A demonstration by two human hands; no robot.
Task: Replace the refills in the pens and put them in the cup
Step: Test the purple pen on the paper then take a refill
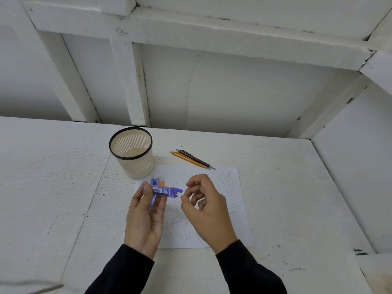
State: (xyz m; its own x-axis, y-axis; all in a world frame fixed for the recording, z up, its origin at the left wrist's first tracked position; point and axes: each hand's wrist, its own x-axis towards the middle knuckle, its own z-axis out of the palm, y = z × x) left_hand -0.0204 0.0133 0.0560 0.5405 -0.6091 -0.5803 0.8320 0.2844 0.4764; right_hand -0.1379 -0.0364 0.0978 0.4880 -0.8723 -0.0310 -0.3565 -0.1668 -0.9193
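Left hand (146, 217) is curled round a purple plastic refill case (164, 191); its thin lead (179, 196), pinched by the right hand (209, 211), could be snapped if bent; slim pens (193, 159) lie near the beige slotted cup (135, 166).

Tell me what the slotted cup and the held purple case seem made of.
The pen cup looks like matte beige plastic: thin moulded slots, a black rim. The lead refill case in the left hand seems glossy translucent purple plastic; its tinted body looks see-through beside the 2B label. The right hand pinches a lead at its tip.
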